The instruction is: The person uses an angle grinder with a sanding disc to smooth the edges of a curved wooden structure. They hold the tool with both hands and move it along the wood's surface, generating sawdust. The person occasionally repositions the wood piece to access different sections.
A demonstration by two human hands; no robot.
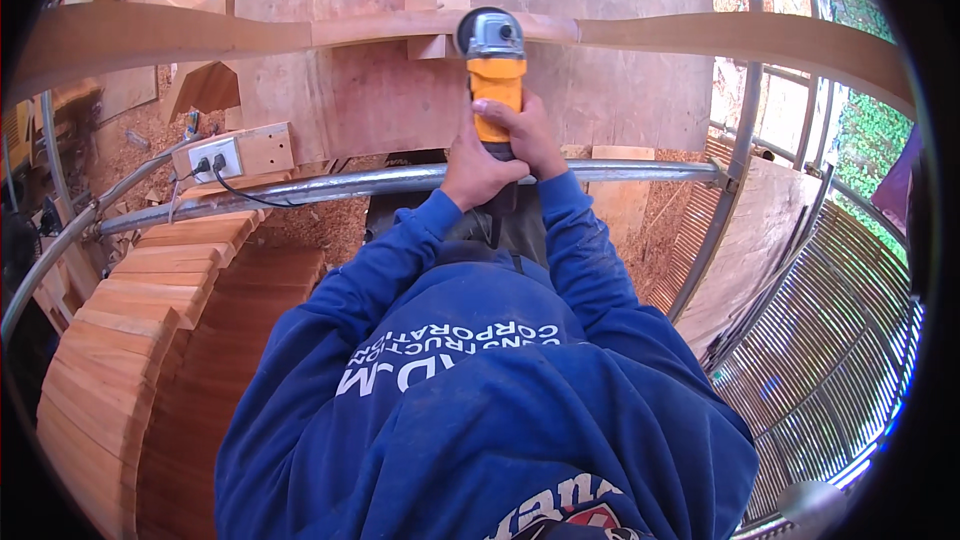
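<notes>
I hold an orange and grey angle grinder (495, 65) with both hands. My left hand (475, 168) wraps the rear of its body from the left, and my right hand (528, 132) grips it from the right, a little farther forward. The grinder's grey head rests against a long curved wooden rail (700, 35) that runs across the view. Small wooden blocks (436, 0) sit at the rail beside the grinder head. My blue sleeves reach up from below.
A metal pipe railing (330, 183) crosses under my hands and bends down at right. A wooden box with a white power socket (215, 155) and black plugs sits left. Curved wooden steps (130, 320) descend at lower left. Sawdust covers the floor; a plywood sheet (610, 80) lies behind.
</notes>
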